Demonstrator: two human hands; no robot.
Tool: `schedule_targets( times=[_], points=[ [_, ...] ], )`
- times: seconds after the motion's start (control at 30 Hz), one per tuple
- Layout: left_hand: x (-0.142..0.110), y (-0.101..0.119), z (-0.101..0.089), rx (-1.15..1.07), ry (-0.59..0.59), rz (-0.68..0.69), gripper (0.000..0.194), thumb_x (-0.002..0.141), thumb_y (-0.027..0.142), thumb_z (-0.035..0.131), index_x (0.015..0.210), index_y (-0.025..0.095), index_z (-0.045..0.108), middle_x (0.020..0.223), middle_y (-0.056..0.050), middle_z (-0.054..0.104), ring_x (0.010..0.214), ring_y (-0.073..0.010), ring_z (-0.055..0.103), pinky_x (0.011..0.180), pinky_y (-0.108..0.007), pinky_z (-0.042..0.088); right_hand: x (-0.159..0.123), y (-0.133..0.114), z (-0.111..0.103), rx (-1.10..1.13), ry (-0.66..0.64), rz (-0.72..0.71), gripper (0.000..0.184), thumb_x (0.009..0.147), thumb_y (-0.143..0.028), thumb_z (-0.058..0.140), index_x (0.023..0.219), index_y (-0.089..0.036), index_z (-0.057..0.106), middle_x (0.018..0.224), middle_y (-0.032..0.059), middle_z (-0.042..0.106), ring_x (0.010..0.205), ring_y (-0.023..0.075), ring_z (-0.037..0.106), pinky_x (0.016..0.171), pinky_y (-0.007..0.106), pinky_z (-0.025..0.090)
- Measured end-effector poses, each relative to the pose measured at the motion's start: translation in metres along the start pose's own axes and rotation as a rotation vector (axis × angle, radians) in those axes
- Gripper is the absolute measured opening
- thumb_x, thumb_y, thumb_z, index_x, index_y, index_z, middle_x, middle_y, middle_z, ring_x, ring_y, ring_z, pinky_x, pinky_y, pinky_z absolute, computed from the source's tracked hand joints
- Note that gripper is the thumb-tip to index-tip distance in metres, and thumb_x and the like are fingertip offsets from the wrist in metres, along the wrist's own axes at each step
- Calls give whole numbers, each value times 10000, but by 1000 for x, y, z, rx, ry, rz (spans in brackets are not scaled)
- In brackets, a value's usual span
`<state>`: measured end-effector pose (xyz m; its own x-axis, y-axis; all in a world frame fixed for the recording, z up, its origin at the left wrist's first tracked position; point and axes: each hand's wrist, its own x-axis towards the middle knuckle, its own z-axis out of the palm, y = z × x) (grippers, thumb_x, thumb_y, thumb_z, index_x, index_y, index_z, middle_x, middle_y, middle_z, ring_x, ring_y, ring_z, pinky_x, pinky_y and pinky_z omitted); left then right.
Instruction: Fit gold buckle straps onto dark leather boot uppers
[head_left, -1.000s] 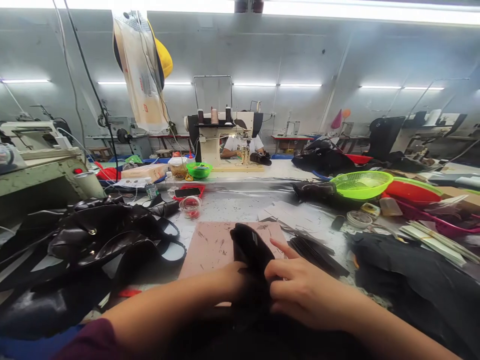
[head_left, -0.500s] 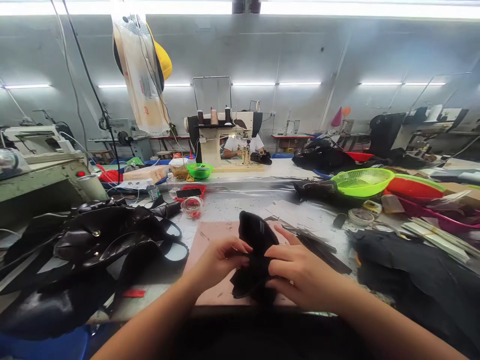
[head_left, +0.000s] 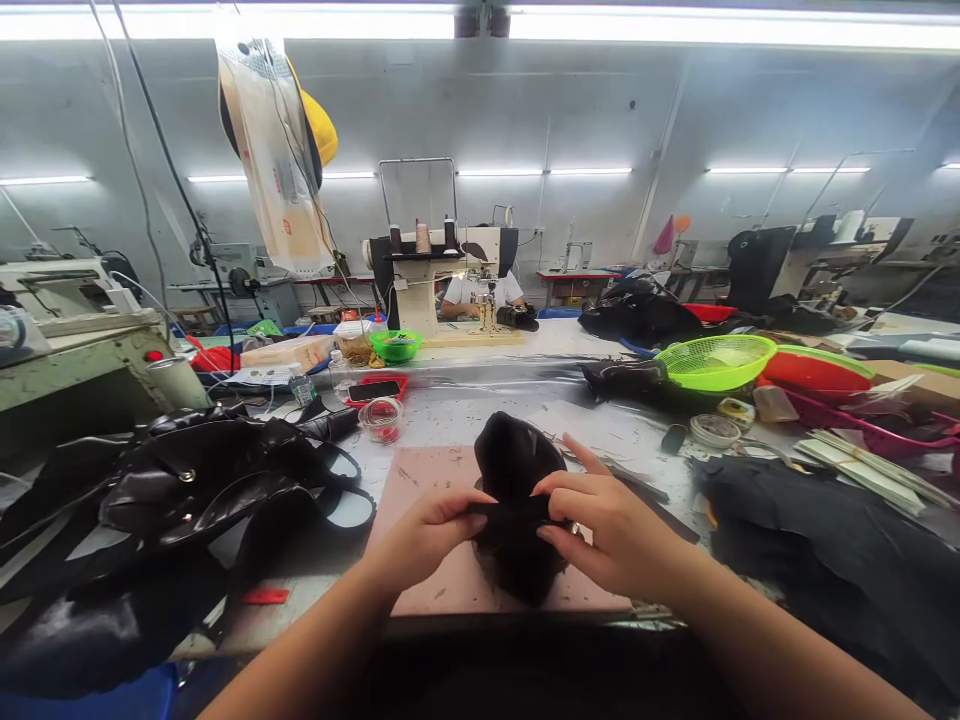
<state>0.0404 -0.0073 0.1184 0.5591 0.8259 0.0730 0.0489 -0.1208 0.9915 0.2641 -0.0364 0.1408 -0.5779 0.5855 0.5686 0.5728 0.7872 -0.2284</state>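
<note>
A black piece that looks like soft leather or fabric [head_left: 517,460] is held up between both hands, over a pinkish board [head_left: 431,480] on the workbench. My left hand [head_left: 431,530] pinches its left edge between thumb and fingers. On the other side, my right hand [head_left: 600,515] grips the right edge with thumb and fingertips, its index finger sticking up. The piece is folded or bent across the middle, with one part standing up and another hanging toward me. Its exact kind cannot be made out.
Shiny black leather pieces [head_left: 195,490] are heaped at left; flat black sheets [head_left: 817,520] lie at right. Behind stand a sewing machine [head_left: 420,290] with a person seated beyond it, a green basket [head_left: 716,362], a phone [head_left: 373,391] and a clear round container [head_left: 381,418].
Both hands have spread the black piece wider, and its upper part now faces me more broadly. My right hand has shifted slightly right. The camera view has turned a little.
</note>
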Motion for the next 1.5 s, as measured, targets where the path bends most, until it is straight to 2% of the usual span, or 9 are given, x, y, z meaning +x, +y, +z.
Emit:
schedule_targets(
  times=[0.13, 0.23, 0.3, 0.47, 0.67, 0.93, 1.03, 1.17, 1.5],
  points=[
    [-1, 4, 0, 82, -94, 167, 373, 707, 351, 638, 1026, 161, 600, 955, -67, 646, 901, -223, 577, 800, -327, 443, 3, 3, 3, -19, 83, 68, 173, 775, -146, 460, 636, -206, 377, 716, -16, 578, 642, 124, 577, 1055, 537, 173],
    [5, 7, 7, 292, 65, 228, 280, 712, 265, 643, 972, 164, 614, 906, -64, 657, 840, -204, 594, 775, -316, 460, 6, 7, 3, -27, 69, 127, 179, 794, -159, 461, 649, -207, 367, 698, -23, 546, 682, 132, 574, 1051, 554, 159],
    [11, 5, 9, 324, 148, 231, 207, 741, 260, 606, 921, 161, 630, 852, -59, 663, 789, -192, 596, 743, -312, 469, 8, 10, 1, -16, 15, 157, 182, 828, -189, 454, 665, -205, 373, 740, -14, 546, 751, 142, 576, 1050, 568, 136],
    [23, -5, 2, 191, 143, 211, 223, 712, 279, 632, 895, 153, 645, 863, -58, 671, 813, -201, 594, 762, -326, 464, 11, 17, -4, 28, -116, 184, 181, 867, -240, 443, 696, -202, 399, 840, 4, 537, 910, 160, 552, 1047, 580, 111],
    [31, -6, 0, 134, 152, 176, 227, 675, 331, 653, 789, 135, 672, 786, -54, 681, 763, -207, 593, 721, -330, 462, 13, 18, -3, 48, -104, 205, 168, 868, -229, 434, 703, -198, 425, 836, -1, 549, 861, 145, 553, 1035, 577, 143],
    [32, 4, 23, -22, 273, 168, 157, 640, 277, 658, 729, 149, 677, 691, -20, 665, 687, -183, 582, 670, -300, 456, 21, 19, -10, 32, -70, 191, 159, 820, -237, 513, 691, -194, 431, 843, -2, 606, 759, 132, 573, 1020, 559, 169],
    [34, 10, 25, -73, 237, 124, 193, 650, 289, 653, 788, 157, 678, 736, -16, 673, 729, -188, 588, 707, -308, 452, 24, 24, -15, 101, -108, 189, 189, 828, -253, 513, 678, -192, 416, 867, 5, 595, 820, 136, 572, 1035, 556, 134],
    [39, 12, 20, 27, 153, 154, 220, 696, 310, 625, 854, 161, 662, 786, -13, 663, 782, -181, 571, 752, -296, 428, 25, 31, -19, 167, -165, 214, 182, 853, -266, 483, 694, -192, 433, 974, 38, 554, 994, 168, 520, 1035, 566, 98],
    [48, 4, 19, 61, 189, 167, 181, 685, 333, 614, 739, 163, 641, 657, 5, 589, 734, -179, 536, 708, -282, 414, 22, 39, -12, 195, -97, 260, 193, 871, -273, 430, 695, -195, 446, 951, 44, 547, 913, 189, 521, 982, 588, 186]
  ],
)
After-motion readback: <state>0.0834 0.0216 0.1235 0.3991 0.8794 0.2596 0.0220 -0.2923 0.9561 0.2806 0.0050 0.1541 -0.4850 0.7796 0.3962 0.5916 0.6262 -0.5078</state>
